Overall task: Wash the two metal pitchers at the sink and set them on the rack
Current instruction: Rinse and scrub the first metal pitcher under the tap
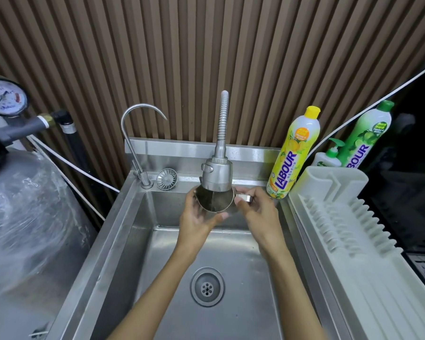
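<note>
A metal pitcher (pixel 215 201) is held upright over the steel sink (pixel 138 231), right beneath the spray head of the flexible faucet (pixel 217 174). My right hand (pixel 254 212) grips its handle, which points right. Around the pitcher's left side and bottom, my left hand (pixel 196 217) is cupped, fingers curled on the wall and thumb under the front. The inside of the pitcher looks dark and wet. A white plastic dish rack (pixel 349 231) stands right of the sink and holds nothing. Only one pitcher is in view.
A yellow Labour detergent bottle (pixel 292 155) stands at the sink's back right corner, with a green one (pixel 368 136) and a small pump bottle (pixel 329 157) behind the rack. A thin gooseneck tap (pixel 133 133) and a strainer (pixel 166 179) sit back left. A wrapped tank (pixel 22 217) stands at the left.
</note>
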`<state>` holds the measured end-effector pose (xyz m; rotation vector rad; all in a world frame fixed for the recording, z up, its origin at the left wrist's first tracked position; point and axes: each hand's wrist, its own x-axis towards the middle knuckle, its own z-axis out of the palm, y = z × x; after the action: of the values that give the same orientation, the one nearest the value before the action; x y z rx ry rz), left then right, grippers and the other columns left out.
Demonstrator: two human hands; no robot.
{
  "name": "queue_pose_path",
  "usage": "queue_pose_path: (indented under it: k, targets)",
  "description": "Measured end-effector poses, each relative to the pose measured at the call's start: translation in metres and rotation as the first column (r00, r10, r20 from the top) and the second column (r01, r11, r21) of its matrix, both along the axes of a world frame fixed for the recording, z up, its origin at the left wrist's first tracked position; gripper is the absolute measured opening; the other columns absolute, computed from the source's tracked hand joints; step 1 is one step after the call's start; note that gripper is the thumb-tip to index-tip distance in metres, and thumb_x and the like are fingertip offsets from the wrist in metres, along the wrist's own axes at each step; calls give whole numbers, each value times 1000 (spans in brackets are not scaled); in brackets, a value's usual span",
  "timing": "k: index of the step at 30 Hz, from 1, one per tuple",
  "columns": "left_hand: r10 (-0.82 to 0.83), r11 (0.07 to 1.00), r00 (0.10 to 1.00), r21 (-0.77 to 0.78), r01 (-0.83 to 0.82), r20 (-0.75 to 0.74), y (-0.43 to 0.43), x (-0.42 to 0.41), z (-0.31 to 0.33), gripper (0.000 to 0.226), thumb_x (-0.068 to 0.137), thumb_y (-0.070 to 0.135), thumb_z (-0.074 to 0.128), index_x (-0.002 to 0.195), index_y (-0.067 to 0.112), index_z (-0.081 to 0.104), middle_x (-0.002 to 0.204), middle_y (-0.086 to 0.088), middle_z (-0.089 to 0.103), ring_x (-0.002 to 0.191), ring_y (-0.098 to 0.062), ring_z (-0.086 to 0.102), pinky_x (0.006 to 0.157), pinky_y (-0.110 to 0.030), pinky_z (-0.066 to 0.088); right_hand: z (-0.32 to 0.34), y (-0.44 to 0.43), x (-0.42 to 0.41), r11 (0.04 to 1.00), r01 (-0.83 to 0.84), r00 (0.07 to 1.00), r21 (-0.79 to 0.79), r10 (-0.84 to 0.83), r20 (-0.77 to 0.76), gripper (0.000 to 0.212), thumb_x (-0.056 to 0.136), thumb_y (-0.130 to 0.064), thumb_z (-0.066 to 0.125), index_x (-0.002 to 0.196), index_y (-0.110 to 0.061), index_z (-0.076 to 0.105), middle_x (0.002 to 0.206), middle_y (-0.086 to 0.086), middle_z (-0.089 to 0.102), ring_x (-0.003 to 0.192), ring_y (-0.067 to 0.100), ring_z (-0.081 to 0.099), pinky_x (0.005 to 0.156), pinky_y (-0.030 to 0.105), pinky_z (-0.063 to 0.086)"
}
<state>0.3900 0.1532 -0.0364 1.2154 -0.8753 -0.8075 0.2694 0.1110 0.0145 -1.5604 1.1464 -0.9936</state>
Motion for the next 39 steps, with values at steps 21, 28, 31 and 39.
queue_pose_path:
  k: [21,28,31,39]
  targets:
    - [-87,946,996,316,74,28,-1,5,9,60,59,23,87,109,12,55,110,-1,67,104,-15,62,82,-18,46,8,-2,-3,987,104,869,-122,-150,-472,16,90,-28,56,90,-12,55,92,8,63,94,30,56,76,32,39]
    - [42,999,976,-16,-39,214,-8,14,10,79,52,8,81,121,26,47,121,12,57,111,8,52,96,-11,38,-29,0,12,966,-79,920,248,-25,391,17,90,-7,55,75,-13,51,106,-1,64,106,19,57,96,31,42]
    - [137,990,868,-49,-129,477,4,12,14,84,56,30,83,130,17,47,120,19,48,111,16,43,97,-6,33,-40,1,13,908,-206,853,365,-16,522,13,93,-9,50,81,-10,51,99,16,61,98,29,58,93,39,46]
    - [218,929,799,132,-346,560,16,-3,8,78,49,78,61,98,17,64,85,8,61,82,-12,60,68,-13,39,-23,3,0,957,49,999,286,-48,-11,15,91,-22,56,83,-9,58,88,14,66,78,27,65,65,38,60]
